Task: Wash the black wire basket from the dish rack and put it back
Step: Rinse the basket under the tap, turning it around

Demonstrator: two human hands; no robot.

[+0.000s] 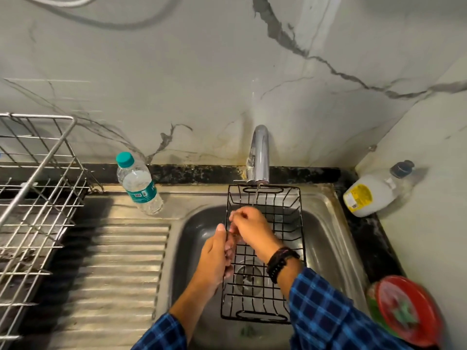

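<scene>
Left grip [214, 256] is clamped on the black wire basket [249, 281] by its left rim. Right grip [249, 224] curls over the same rim, but it's too blurry to tell if it's pinching. Basket's in the sink [326, 248], mid-frame, long axis running bottom-to-top toward the tap [260, 152].

A clear plastic water bottle [138, 184] with a teal cap and teal label stands tilted at ten o'clock from the sink [326, 223] bowl, on the back edge of the ribbed steel drainboard [113, 261]. At twelve o'clock a chrome tap [260, 152] runs a thin stream. At two o'clock, on the dark speckled counter [202, 173], sits a white jug [374, 192] with a yellow label and dark cap. At four o'clock is a blurred red round lid [406, 310]. Behind rises a grey-veined marble wall [177, 84], with a pale cable [106, 22] looping across its top.
</scene>
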